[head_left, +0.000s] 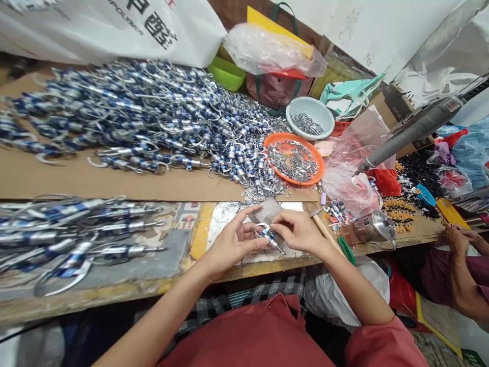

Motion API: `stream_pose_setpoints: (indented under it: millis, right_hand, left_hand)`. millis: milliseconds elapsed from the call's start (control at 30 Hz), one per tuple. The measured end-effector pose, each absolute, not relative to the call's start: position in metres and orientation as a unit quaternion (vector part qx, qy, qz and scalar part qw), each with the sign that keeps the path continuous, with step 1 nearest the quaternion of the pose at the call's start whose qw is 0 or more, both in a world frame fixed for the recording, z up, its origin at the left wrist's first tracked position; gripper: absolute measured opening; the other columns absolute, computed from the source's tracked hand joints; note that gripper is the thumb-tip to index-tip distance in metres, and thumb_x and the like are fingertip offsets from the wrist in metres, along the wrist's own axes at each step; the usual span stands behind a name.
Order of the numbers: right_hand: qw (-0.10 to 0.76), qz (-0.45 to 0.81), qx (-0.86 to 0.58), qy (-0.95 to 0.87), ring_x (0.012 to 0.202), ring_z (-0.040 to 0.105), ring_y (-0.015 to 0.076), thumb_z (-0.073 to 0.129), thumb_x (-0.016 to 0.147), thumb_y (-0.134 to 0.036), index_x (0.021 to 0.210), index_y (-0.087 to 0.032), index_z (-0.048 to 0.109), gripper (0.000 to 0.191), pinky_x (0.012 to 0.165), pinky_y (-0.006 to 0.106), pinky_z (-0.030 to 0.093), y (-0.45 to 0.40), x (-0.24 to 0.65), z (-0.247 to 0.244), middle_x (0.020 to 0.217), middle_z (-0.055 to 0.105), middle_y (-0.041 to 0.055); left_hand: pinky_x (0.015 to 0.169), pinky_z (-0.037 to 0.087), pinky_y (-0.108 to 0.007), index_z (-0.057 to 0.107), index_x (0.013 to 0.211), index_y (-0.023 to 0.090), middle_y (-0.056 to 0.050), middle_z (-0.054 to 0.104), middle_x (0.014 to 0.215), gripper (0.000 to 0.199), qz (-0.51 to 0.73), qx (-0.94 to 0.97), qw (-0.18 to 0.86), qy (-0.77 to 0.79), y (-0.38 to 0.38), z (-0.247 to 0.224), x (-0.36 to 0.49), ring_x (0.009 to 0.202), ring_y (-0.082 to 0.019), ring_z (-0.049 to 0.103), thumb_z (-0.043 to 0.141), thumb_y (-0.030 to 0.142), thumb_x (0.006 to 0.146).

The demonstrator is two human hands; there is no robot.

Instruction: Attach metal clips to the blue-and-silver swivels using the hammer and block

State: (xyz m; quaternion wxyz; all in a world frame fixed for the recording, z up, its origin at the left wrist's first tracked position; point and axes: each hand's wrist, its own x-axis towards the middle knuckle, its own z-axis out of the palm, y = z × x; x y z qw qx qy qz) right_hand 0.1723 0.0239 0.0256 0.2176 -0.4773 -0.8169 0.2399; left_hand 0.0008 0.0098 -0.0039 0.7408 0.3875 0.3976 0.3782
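Note:
Over the bench, my left hand (234,243) closes its thumb and fingers around a small blue-and-silver metal fitting (272,238) with a curved pale hook. My right hand (300,230) pinches the same fitting from the other side, fingers together at its upper part. A thin metal tip points down and right from the piece. Just behind both hands lies a grey metal block (269,208), partly covered by them. A wooden-handled hammer (324,229) rests right of my right hand, with green-handled scissors (346,250) near it.
A large pile of similar fittings (145,112) spreads over cardboard; several lie in a row (72,237) at left. An orange plate (321,168) and pale bowl (329,114) hold small metal parts. A power screwdriver (412,132) hangs at right. A co-worker's hands (458,239) are far right.

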Motion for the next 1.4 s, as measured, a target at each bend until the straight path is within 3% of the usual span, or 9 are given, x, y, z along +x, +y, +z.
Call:
stream_pose_setpoints:
  millis: [200,333,467,667,900,1100,1200,1267,1400]
  right_hand:
    - [0.288,0.161,-0.412,-0.849,0.066,0.056,0.013,0.047,0.083,-0.015,0.082,-0.016,0.06,0.013,0.061,0.023,0.044,0.012,0.173,0.012,0.073,0.063,0.004]
    - [0.258,0.135,-0.403,-0.868,0.08,0.058,0.0151,0.041,0.086,-0.011,0.097,-0.017,0.06,0.024,0.07,0.025,0.048,0.008,0.179,0.007,0.087,0.063,0.0069]
    - [0.265,0.157,-0.434,-0.846,0.076,0.058,0.0145,0.048,0.083,-0.012,0.09,-0.019,0.065,0.02,0.068,0.026,0.048,0.012,0.187,0.011,0.082,0.064,0.0049]
    - [0.254,0.297,-0.472,-0.79,0.064,0.059,0.0104,0.061,0.078,-0.014,0.074,-0.019,0.07,0.012,0.061,0.02,0.045,0.024,0.18,0.02,0.068,0.064,-0.0007]
    - [0.203,0.163,-0.461,-0.848,0.07,0.056,0.0118,0.058,0.083,-0.025,0.086,-0.023,0.071,0.014,0.061,0.021,0.043,0.023,0.164,0.006,0.074,0.061,0.0012]
    - [0.347,0.156,-0.461,-0.802,0.072,0.057,0.0125,0.049,0.088,-0.025,0.09,-0.022,0.068,0.02,0.065,0.023,0.046,0.015,0.174,0.003,0.078,0.062,0.0027]
    - [0.402,0.115,-0.546,-0.726,0.077,0.058,0.0149,0.046,0.089,-0.026,0.092,-0.02,0.064,0.019,0.07,0.027,0.047,0.009,0.207,0.01,0.082,0.062,0.0037]
    - [0.333,0.065,-0.631,-0.698,0.079,0.058,0.0175,0.048,0.087,-0.029,0.099,-0.019,0.06,0.02,0.071,0.03,0.046,0.003,0.236,0.01,0.086,0.062,0.0055]
    - [0.075,0.039,-0.716,-0.693,0.092,0.058,0.0249,0.056,0.08,-0.034,0.113,-0.017,0.053,0.036,0.073,0.036,0.046,-0.01,0.282,-0.006,0.101,0.06,0.011]
  left_hand:
    - [0.068,0.048,-0.025,0.035,0.126,0.02,0.003,0.057,0.076,0.079,0.383,0.388,0.739,0.396,0.01,-0.004,0.001,0.073,-0.013,0.057,0.075,0.023,0.059]
    - [0.067,0.049,-0.026,0.035,0.126,0.02,0.003,0.055,0.075,0.079,0.383,0.379,0.744,0.395,0.009,-0.002,0.001,0.072,-0.013,0.057,0.075,0.023,0.058]
    - [0.069,0.05,-0.03,0.035,0.126,0.021,0.003,0.055,0.076,0.079,0.38,0.375,0.747,0.396,0.008,0.001,0.001,0.073,-0.015,0.058,0.075,0.023,0.058]
    - [0.071,0.05,-0.031,0.035,0.126,0.021,0.002,0.056,0.076,0.079,0.379,0.38,0.744,0.398,0.008,-0.001,0.001,0.074,-0.015,0.059,0.075,0.024,0.059]
    - [0.074,0.048,-0.032,0.034,0.127,0.021,0.0,0.058,0.079,0.076,0.386,0.396,0.739,0.385,0.008,-0.006,0.001,0.079,-0.017,0.059,0.074,0.025,0.061]
    - [0.071,0.049,-0.03,0.035,0.126,0.021,0.002,0.056,0.078,0.078,0.382,0.383,0.744,0.392,0.008,-0.002,0.001,0.076,-0.016,0.059,0.075,0.024,0.059]
    - [0.071,0.049,-0.032,0.035,0.127,0.022,0.003,0.054,0.077,0.08,0.377,0.373,0.75,0.396,0.008,0.0,0.001,0.073,-0.016,0.06,0.076,0.025,0.058]
    - [0.072,0.049,-0.033,0.035,0.126,0.023,0.004,0.054,0.077,0.08,0.375,0.375,0.748,0.399,0.008,-0.001,0.001,0.072,-0.016,0.062,0.076,0.025,0.058]
    - [0.071,0.048,-0.034,0.037,0.126,0.023,0.003,0.054,0.077,0.079,0.376,0.389,0.737,0.405,0.009,-0.003,0.001,0.072,-0.017,0.062,0.076,0.027,0.058]
